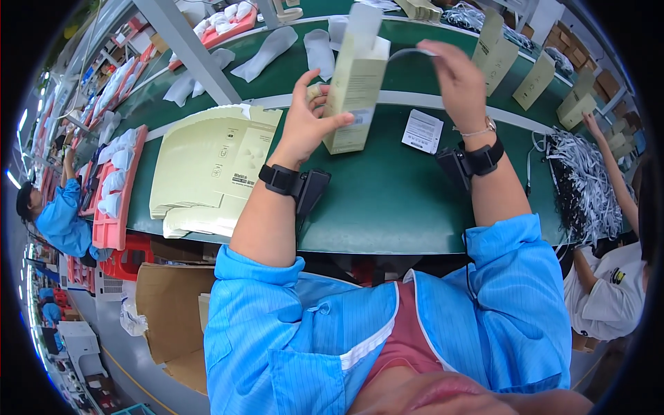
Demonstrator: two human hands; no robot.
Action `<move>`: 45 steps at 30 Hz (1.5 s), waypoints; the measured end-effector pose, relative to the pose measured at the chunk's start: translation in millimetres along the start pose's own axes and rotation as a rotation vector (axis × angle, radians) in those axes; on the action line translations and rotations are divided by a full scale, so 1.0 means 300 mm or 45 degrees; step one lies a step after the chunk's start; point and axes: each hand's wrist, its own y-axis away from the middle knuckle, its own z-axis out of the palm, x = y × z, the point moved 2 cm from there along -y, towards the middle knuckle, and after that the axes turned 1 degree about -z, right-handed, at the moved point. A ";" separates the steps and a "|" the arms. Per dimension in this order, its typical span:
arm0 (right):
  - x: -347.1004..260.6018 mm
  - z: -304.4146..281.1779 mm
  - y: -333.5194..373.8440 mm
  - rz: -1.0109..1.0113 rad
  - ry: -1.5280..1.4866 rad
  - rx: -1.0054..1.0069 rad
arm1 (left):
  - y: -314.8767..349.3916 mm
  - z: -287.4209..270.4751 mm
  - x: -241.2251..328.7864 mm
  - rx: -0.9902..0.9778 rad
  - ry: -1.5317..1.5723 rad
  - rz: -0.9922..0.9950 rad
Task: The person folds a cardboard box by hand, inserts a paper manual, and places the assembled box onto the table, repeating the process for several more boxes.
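An upright pale yellow-green carton (pixel 360 97), its top flap raised, stands on the green table. My left hand (pixel 311 117) grips its left side, thumb across the front and fingers partly behind. From the carton's open top a thin grey strip (pixel 408 52), like a cable, arcs to the fingers of my right hand (pixel 460 79), which pinch its end. A small white printed leaflet (pixel 422 131) lies on the table between my forearms. To the left is a stack of flat, unfolded cartons (pixel 207 162) of the same colour.
White-wrapped items (pixel 266 54) lie beyond the rail. Open cartons (pixel 534 81) stand at the far right, near a heap of black and white cables (pixel 584 183). A co-worker's arm (pixel 612 155) reaches in there. Pink trays (pixel 119 190) line the left side.
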 end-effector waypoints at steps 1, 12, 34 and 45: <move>-0.043 -0.029 -0.011 -0.142 -0.083 0.369 | 0.003 0.004 0.002 0.005 0.000 0.006; -0.070 -0.073 -0.025 -0.466 0.088 0.475 | 0.014 0.039 0.018 -0.111 -0.393 0.204; 0.306 0.029 -0.098 0.187 0.235 0.192 | -0.028 -0.219 -0.105 0.701 -1.936 -0.405; 0.104 0.147 -0.006 -0.031 0.400 0.165 | -0.033 -0.228 -0.113 0.601 -1.950 0.133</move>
